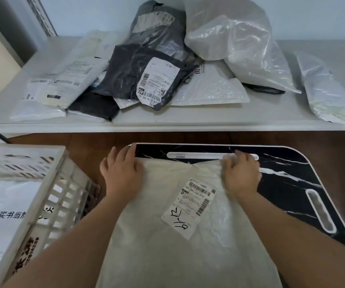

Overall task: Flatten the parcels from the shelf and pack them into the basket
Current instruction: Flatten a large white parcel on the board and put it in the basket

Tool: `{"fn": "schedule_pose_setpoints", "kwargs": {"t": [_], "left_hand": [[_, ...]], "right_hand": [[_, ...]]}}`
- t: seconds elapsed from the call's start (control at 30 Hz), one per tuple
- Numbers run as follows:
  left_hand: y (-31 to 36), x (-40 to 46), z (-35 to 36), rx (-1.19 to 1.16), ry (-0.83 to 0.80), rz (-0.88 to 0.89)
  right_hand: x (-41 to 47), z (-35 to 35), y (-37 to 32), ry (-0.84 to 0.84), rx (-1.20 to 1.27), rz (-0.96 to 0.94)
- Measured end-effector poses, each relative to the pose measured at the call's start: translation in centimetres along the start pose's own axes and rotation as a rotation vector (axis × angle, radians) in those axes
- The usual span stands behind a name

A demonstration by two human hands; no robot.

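A white plastic parcel point(180, 235) with a barcode label lies flat on the black marble-patterned tabletop point(288, 175) in front of me. My left hand point(121, 171) presses on its far left corner with straight fingers. My right hand point(240, 173) rests on its far right corner, fingers slightly bent at the parcel's top edge. The white slatted basket point(63, 196) stands at the left and holds a white parcel point(7, 215) with printed characters. On the white shelf point(188, 119) beyond lie several parcels, among them a black one point(138, 77) with a white label.
Bulky clear-white bags point(236, 46) lean against the wall at the shelf's back right, and another point(329, 88) lies at the far right. Flat white mailers point(63, 80) cover the shelf's left. Brown floor shows between shelf and table.
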State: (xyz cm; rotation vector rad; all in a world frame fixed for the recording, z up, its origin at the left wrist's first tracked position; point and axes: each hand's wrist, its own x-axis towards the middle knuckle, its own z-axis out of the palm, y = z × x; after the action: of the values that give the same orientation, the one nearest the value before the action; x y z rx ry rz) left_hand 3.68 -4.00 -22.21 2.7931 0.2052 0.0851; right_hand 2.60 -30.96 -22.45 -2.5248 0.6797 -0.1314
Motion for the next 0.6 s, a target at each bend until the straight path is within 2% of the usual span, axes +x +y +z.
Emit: {"fn": "schedule_pose_setpoints", "kwargs": {"t": [0.07,0.1,0.17,0.27,0.37,0.47,0.53,0.6], "left_hand": [[0.4,1.6,-0.7,0.061,-0.067,-0.021],[0.6,2.1,-0.9,0.112,-0.12,-0.007],[1.0,2.6,-0.9,0.178,-0.196,0.028],[1.1,2.4,-0.9,0.261,-0.223,0.047],[-0.2,2.3,-1.6,0.157,-0.18,0.032],[-0.3,2.2,-1.9,0.064,-0.281,0.031],[0.7,2.1,-1.9,0.154,-0.403,0.009],[1.4,1.9,-1.5,0.29,-0.437,0.071]], "right_hand": [[2.1,-0.4,-0.2,-0.098,0.107,0.278],[2.8,-0.5,-0.2,-0.15,0.132,0.341],[3.2,-0.3,-0.4,-0.214,0.123,0.327],[2.7,-0.3,-0.4,-0.149,0.137,0.292],[2.8,-1.0,1.1,-0.095,0.132,0.352],[2.4,-1.6,1.7,-0.128,0.166,0.333],[1.9,-1.6,1.3,-0.12,0.266,0.32],[1.8,-1.4,0.9,-0.096,0.33,0.324]]}}
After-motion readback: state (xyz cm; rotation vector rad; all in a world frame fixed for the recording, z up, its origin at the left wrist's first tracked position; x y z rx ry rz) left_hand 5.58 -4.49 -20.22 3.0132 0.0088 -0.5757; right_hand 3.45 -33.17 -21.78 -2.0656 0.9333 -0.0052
